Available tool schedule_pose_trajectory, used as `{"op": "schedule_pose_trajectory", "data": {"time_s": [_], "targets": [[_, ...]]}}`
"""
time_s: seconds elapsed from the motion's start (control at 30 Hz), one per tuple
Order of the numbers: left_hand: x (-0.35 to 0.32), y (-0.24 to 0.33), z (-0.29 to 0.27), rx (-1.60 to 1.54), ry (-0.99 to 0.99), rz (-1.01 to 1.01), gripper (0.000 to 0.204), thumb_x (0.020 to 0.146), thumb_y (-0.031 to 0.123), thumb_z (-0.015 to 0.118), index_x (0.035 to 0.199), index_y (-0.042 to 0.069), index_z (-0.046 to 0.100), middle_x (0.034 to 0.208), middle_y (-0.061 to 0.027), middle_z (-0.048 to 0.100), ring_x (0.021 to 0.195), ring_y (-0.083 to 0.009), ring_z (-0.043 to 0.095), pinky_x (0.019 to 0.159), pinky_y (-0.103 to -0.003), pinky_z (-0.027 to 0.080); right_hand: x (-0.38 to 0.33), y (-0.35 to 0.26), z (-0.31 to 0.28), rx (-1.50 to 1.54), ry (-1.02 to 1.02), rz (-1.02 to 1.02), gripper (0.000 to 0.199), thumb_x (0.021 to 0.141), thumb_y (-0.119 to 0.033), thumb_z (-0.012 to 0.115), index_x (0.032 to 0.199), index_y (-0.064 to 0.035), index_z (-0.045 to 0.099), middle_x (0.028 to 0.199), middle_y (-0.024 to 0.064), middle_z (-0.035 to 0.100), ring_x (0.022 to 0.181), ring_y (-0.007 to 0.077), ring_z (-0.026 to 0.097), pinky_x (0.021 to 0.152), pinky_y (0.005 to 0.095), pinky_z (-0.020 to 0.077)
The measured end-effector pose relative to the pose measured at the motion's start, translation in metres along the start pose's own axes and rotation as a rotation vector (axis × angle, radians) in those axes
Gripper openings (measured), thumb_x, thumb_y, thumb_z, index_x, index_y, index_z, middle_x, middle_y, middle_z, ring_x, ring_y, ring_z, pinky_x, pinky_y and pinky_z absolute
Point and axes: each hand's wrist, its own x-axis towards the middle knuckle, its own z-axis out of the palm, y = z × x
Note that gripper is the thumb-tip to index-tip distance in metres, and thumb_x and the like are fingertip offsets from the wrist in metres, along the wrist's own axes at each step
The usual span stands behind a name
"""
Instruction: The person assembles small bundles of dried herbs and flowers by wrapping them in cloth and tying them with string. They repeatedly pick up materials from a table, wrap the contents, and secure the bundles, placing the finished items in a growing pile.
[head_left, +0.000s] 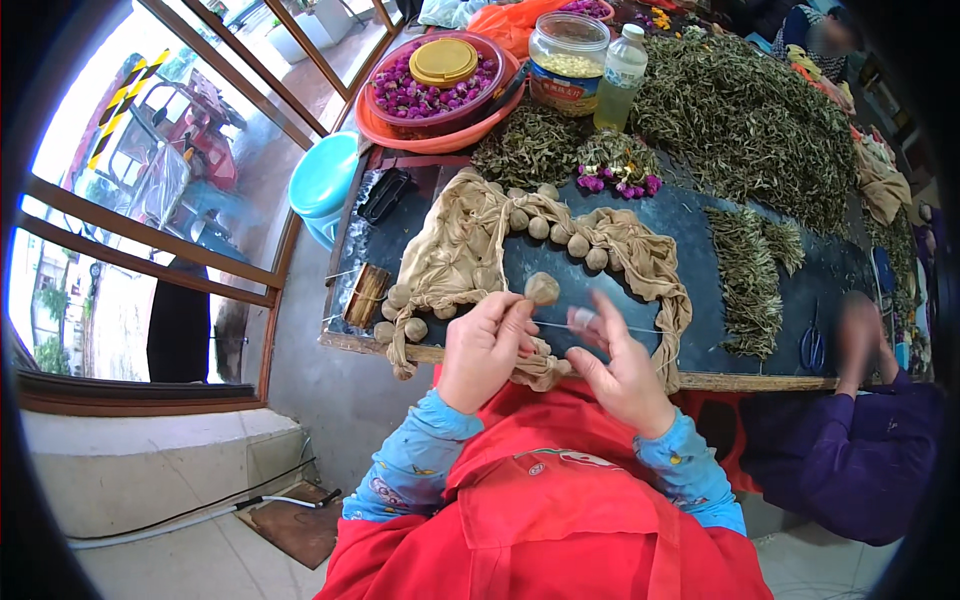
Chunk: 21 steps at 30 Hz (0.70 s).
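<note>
My left hand is closed in a pinch on tan stretchy cloth, just below a round cloth-wrapped ball. A thin pale thread runs rightward from it, across the fingers of my right hand. That hand has thumb and forefinger apart, a white band round one finger, and some motion blur; its grip on the thread is partly hidden. Around both hands curves a long tan cloth with several tied balls along it. Cloth also hangs at the table's front edge.
A bundle of sticks and a black case lie left. Behind are a basin of purple flowers, a jar, a bottle and dried leaves. Scissors lie right, near another person's hands.
</note>
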Motion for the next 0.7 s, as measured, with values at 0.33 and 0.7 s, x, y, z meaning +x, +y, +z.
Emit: {"op": "schedule_pose_trajectory", "data": {"time_s": [0.33, 0.7], "targets": [[-0.003, 0.001, -0.009, 0.375, 0.015, 0.306, 0.01, 0.091, 0.009, 0.066, 0.091, -0.001, 0.067, 0.073, -0.0109, 0.063, 0.067, -0.0228, 0.062, 0.06, -0.034, 0.049, 0.027, -0.038, -0.026, -0.35, 0.099, -0.376, 0.009, 0.085, -0.008, 0.071, 0.092, -0.0063, 0.067, 0.076, 0.0104, 0.061, 0.066, 0.0295, 0.062, 0.057, 0.038, 0.0483], [0.005, 0.006, 0.001, 0.319, -0.176, 0.254, 0.018, 0.098, 0.014, 0.058, 0.09, -0.001, 0.062, 0.078, -0.0064, 0.063, 0.064, -0.0129, 0.062, 0.058, -0.027, 0.05, 0.014, -0.041, -0.022, -0.665, -0.017, -0.388, 0.01, 0.084, -0.017, 0.071, 0.089, -0.0099, 0.065, 0.076, 0.0069, 0.059, 0.064, 0.0288, 0.063, 0.055, 0.0392, 0.0506]]}}
